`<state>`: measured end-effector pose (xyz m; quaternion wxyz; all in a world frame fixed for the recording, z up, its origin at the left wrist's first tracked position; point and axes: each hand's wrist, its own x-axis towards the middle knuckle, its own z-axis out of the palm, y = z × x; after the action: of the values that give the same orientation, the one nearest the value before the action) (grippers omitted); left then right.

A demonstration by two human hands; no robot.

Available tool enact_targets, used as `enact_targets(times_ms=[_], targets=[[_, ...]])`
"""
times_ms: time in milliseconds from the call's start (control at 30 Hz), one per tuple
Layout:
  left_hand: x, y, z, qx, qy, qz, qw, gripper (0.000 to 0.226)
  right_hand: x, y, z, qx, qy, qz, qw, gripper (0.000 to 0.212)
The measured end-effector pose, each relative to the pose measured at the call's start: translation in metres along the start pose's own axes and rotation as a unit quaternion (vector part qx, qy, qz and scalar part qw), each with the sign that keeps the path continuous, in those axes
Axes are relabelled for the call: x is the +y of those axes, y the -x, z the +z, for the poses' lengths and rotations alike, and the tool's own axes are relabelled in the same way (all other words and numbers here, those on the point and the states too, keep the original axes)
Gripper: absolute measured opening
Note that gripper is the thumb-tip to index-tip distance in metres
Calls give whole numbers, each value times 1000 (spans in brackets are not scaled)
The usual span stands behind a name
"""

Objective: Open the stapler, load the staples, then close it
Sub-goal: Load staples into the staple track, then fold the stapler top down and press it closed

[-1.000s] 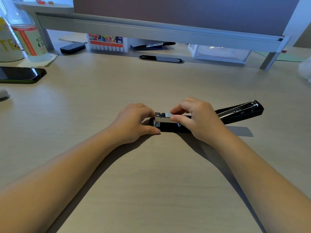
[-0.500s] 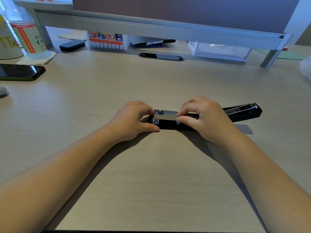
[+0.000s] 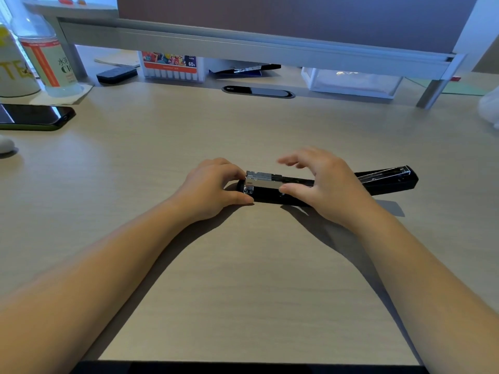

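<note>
A black stapler [image 3: 270, 197] lies flat on the desk, swung fully open, its lid [image 3: 388, 179] stretched out to the right with the metal inside facing up. The silver staple channel [image 3: 263, 180] sits on the base at the left end. My left hand [image 3: 213, 187] grips the stapler's left end between thumb and fingers. My right hand [image 3: 326, 184] hovers over the middle of the stapler, thumb against the channel's near side, fingers lifted and spread, slightly blurred. Whether staples lie in the channel I cannot tell.
A dark phone [image 3: 35, 117] lies at the left edge. Behind it stand a bottle [image 3: 46, 58] and a white mug [image 3: 13, 74]. Under the monitor riser [image 3: 243, 41] are a marker box [image 3: 170, 64], a black case [image 3: 116, 74] and a clear box [image 3: 351, 82].
My right hand's fingers, which pinched the silver channel and pressed it down onto the base, have lifted off and spread. The left hand kept its grip.
</note>
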<state>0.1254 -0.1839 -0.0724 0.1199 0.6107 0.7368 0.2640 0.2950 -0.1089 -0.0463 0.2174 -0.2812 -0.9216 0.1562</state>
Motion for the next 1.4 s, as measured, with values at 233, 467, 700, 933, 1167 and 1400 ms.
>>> enact_targets(times_ms=[233, 467, 700, 933, 1167, 1400], targets=[[-8, -3, -10, 8, -17, -42, 999, 39, 19, 6, -15, 54, 209, 97, 972, 53], [-16, -3, -16, 21, -4, -58, 998, 36, 41, 7, -20, 133, 16, 142, 981, 33], [-14, -5, -12, 33, -9, -60, 998, 37, 40, 2, -27, 280, -275, 147, 908, 38], [-12, -7, -9, 29, -25, -56, 998, 39, 24, -10, -4, 229, -449, 161, 849, 29], [-9, -9, -7, 23, -32, -48, 998, 39, 13, -14, 10, 143, -314, 84, 935, 21], [-6, -10, -3, 20, -24, -38, 999, 38, 9, -16, 13, 99, -207, 74, 970, 34]])
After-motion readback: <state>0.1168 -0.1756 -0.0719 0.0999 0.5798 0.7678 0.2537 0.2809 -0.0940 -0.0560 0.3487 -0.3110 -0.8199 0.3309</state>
